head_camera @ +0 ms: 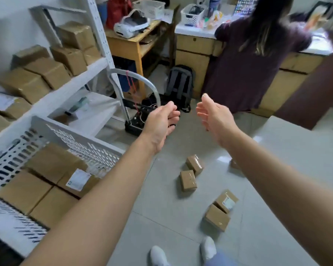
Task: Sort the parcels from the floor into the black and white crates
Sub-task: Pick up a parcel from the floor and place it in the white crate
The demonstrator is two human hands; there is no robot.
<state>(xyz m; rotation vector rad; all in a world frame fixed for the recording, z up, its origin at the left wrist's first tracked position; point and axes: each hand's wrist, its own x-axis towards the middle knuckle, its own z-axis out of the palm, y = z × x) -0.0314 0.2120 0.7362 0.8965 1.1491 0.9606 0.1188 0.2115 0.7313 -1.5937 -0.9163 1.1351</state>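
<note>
Our left hand (161, 121) and right hand (213, 116) reach forward, palms facing each other, fingers loose, holding nothing. The parcels (188, 180) lie on the floor (161, 217) well below the hands, between our forearms; they look near-cubic, with no clear long axis. The near pair (216, 217) sits closer to the right forearm (277, 169), so we judge the reach goes down and a little right. The white crate (81, 143), part filled, stands at our left. One parcel is half hidden behind the right forearm; we cannot make out a black crate.
</note>
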